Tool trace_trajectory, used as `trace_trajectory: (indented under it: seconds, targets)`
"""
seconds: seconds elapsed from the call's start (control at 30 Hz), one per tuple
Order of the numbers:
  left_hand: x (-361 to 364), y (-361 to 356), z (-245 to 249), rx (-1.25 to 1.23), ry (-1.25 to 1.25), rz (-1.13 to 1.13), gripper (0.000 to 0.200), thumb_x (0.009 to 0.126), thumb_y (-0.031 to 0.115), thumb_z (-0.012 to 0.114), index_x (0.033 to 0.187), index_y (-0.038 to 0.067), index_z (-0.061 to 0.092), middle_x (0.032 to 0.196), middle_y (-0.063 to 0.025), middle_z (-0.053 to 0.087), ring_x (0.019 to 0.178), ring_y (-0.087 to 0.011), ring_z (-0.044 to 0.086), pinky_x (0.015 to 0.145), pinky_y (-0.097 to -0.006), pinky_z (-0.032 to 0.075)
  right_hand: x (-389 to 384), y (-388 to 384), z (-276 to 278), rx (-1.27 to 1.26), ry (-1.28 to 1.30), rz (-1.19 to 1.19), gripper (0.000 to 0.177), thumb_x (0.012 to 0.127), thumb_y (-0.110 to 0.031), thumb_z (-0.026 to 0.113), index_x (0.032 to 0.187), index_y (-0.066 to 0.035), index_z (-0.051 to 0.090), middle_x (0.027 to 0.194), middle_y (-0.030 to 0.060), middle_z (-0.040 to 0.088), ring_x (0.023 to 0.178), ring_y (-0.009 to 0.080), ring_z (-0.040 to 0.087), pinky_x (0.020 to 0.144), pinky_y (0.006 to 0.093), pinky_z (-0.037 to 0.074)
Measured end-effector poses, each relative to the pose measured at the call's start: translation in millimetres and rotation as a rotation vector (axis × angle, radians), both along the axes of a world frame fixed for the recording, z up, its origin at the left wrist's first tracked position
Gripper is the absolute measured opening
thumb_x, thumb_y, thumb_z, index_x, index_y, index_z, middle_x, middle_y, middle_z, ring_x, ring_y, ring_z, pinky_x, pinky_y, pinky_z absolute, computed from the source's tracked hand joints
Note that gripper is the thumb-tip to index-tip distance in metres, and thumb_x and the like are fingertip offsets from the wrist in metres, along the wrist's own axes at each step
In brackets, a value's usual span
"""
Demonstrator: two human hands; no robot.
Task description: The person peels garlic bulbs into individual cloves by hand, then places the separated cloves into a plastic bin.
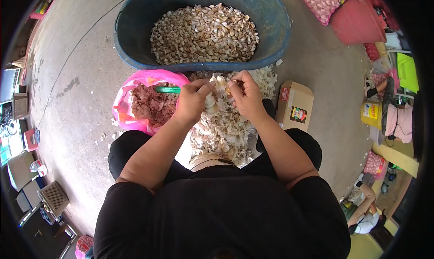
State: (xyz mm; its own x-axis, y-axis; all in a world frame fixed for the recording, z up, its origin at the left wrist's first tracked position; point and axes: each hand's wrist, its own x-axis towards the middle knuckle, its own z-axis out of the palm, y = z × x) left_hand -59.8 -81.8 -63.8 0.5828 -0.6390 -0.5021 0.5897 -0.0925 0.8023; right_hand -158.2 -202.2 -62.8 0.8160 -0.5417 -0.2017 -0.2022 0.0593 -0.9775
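My left hand (pixel 191 101) is closed around a partly opened garlic bulb (pixel 219 83), its pale cloves showing between thumb and fingers. From the other side my right hand (pixel 248 98) pinches at the garlic with thumb and forefinger; whether a clove has come loose there is hard to tell. Below both hands lies a heap of papery garlic skins (pixel 221 132) between my legs. Just beyond them stands a big blue tub (pixel 124 30) holding many separated garlic cloves (pixel 203 35).
Left of my hands is an open pink bag (pixel 124 89) with reddish skins and a green strip (pixel 167 90). A cardboard box (pixel 303 96) sits at right. Farther right are a red tub (pixel 357 21), a yellow bucket (pixel 370 113), garlic sacks (pixel 318 3) and other people (pixel 364 209).
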Motion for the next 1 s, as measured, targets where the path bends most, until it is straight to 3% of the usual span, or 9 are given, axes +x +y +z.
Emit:
trace_trajectory:
  seconds: [0.17,0.3,0.4,0.5,0.6,0.7,0.83,0.93,1.0]
  targets:
    - [5.7,-0.5,0.8,-0.111,0.123,0.034,0.019,0.079,0.015,0.057,0.087,-0.003,0.058,0.074,-0.0047,0.056,0.063,-0.0118,0.052,0.056,-0.0242,0.043,3.4,-9.6,3.2,0.62,-0.096,-0.145,0.011,0.086,-0.009,0.041,0.091,-0.004,0.049,0.074,0.0069,0.055,0.06,0.0141,0.055,0.054,0.0274,0.049]
    - [7.3,2.2,-0.6,-0.127,0.17,0.007,0.02,0.08,0.014,0.056,0.089,-0.004,0.057,0.076,-0.006,0.057,0.065,-0.0129,0.053,0.057,-0.0245,0.044,2.5,-24.0,10.2,0.723,0.0,-0.171,0.014,0.086,-0.009,0.041,0.096,-0.003,0.049,0.085,0.0094,0.057,0.07,0.0201,0.059,0.058,0.0312,0.05]
    - [8.3,0.8,3.1,-0.121,0.19,0.007,0.02,0.08,0.013,0.056,0.089,-0.004,0.057,0.077,-0.0067,0.057,0.066,-0.0134,0.053,0.058,-0.0251,0.044,1.6,-22.6,16.2,0.759,0.073,-0.08,0.017,0.084,-0.009,0.042,0.098,-0.005,0.051,0.085,0.0055,0.057,0.077,0.0183,0.058,0.065,0.0321,0.047]
    - [9.3,2.6,2.0,-0.096,0.172,0.001,0.021,0.079,0.014,0.057,0.089,-0.005,0.057,0.078,-0.0072,0.057,0.067,-0.0136,0.053,0.059,-0.0261,0.044,-1.8,-22.5,0.9,0.747,0.046,-0.057,0.016,0.083,-0.005,0.045,0.098,-0.002,0.05,0.087,0.0083,0.057,0.076,0.0191,0.059,0.066,0.0317,0.049]
    - [10.0,2.2,-6.4,-0.1,0.14,-0.004,0.024,0.078,0.015,0.058,0.09,-0.006,0.058,0.081,-0.0077,0.057,0.069,-0.0139,0.053,0.062,-0.0273,0.044,-2.2,-22.7,-11.6,0.168,0.117,0.009,0.015,0.084,-0.006,0.045,0.097,-0.001,0.052,0.084,0.0061,0.058,0.074,0.0149,0.057,0.063,0.0269,0.046]
    - [9.9,2.2,-1.0,-0.067,0.152,-0.068,0.023,0.08,0.014,0.054,0.095,-0.004,0.055,0.084,-0.0087,0.057,0.074,-0.0167,0.056,0.063,-0.0306,0.048,-1.1,-21.0,-13.1,0.245,-0.01,-0.035,0.013,0.085,-0.01,0.048,0.093,-0.002,0.054,0.077,0.0019,0.057,0.068,0.0101,0.053,0.057,0.023,0.041]
    - [9.4,2.8,-5.7,-0.072,0.15,-0.138,0.021,0.08,0.013,0.054,0.093,-0.003,0.055,0.084,-0.0092,0.057,0.072,-0.0177,0.057,0.062,-0.0315,0.049,1.1,-16.9,-4.4,-0.081,0.094,0.138,0.013,0.085,-0.014,0.051,0.088,-0.002,0.056,0.069,0.0014,0.054,0.061,0.0088,0.048,0.054,0.0234,0.038]
    - [10.4,4.5,-6.5,-0.073,0.212,-0.009,0.021,0.08,0.013,0.054,0.093,-0.003,0.055,0.082,-0.009,0.057,0.072,-0.0178,0.057,0.062,-0.0314,0.049,-0.5,-18.3,-10.5,-0.169,0.124,0.231,0.016,0.083,-0.017,0.054,0.086,-0.001,0.055,0.065,0.0049,0.052,0.058,0.0096,0.046,0.054,0.0252,0.038]
    - [14.4,2.1,1.5,-0.071,0.211,0.074,0.02,0.081,0.012,0.053,0.092,-0.004,0.057,0.076,-0.0071,0.057,0.067,-0.0155,0.055,0.057,-0.0292,0.047,-2.5,-21.9,-2.0,-0.298,0.197,0.428,0.017,0.083,-0.018,0.055,0.086,-0.001,0.055,0.065,0.0054,0.053,0.059,0.0104,0.047,0.055,0.0257,0.039]
